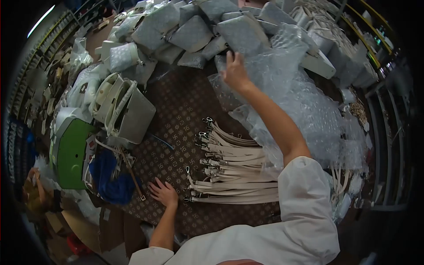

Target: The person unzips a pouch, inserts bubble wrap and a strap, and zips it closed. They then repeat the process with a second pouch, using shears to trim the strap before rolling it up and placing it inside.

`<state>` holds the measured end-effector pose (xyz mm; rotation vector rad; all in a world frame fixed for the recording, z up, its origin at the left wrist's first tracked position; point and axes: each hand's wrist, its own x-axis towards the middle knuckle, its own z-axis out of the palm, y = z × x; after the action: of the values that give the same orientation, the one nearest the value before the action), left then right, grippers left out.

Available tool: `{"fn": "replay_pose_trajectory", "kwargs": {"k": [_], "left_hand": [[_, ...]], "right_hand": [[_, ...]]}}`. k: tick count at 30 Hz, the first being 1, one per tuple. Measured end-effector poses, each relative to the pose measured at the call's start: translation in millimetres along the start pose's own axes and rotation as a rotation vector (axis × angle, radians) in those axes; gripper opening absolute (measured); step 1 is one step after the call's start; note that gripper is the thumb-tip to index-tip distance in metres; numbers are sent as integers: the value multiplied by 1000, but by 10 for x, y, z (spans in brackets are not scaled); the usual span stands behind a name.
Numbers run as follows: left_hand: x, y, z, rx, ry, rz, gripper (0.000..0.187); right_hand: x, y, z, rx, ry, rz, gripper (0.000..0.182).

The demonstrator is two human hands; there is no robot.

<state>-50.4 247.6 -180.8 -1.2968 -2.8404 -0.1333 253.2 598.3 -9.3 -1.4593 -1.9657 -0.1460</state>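
My left hand [163, 193] lies flat on the brown patterned table cover [165, 110], fingers spread, holding nothing. To its right is a row of pale beige straps [238, 170] with metal clips at their left ends. My right arm stretches across the table, over clear bubble wrap [291, 101]. At the far side my right hand [235, 73] is by the heap of wrapped pale bags [243, 33]. Its fingers point away from me and are slightly blurred, so I cannot make out whether they grip anything.
Unwrapped cream handbags [132, 112] stand at the left. Nearer are a green panel [73, 154], blue cloth [110, 176] and a thin brown strap [131, 174]. Another person [37, 190] is at the far left. Metal shelving [388, 137] stands at the right.
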Motion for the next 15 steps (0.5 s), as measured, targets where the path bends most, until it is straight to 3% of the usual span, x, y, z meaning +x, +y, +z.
{"fn": "replay_pose_trajectory", "kwargs": {"k": [4,6,8,9,11,12,14,15], "left_hand": [[-30,-83,-46,37,-37,22,50],[-25,-103,-31,41,-58,49,50],[-20,-82,-88,52,-60,40,50],[-22,-66,-98,40,-75,46,50],[-15,-72,-79,43,-65,42,50],[-25,-72,-67,45,-56,48,50],[-38,-73,-57,27,-47,52,50],[-25,-72,-61,24,-28,56,50]], "right_hand": [[617,396,244,-560,157,234,90],[628,450,219,-560,-12,475,92],[555,895,650,-489,241,554,83],[516,911,608,-479,241,548,83],[355,904,327,-67,149,612,78],[355,1010,335,-78,150,605,78],[358,1199,360,203,462,486,58],[362,1129,158,195,471,481,58]]}}
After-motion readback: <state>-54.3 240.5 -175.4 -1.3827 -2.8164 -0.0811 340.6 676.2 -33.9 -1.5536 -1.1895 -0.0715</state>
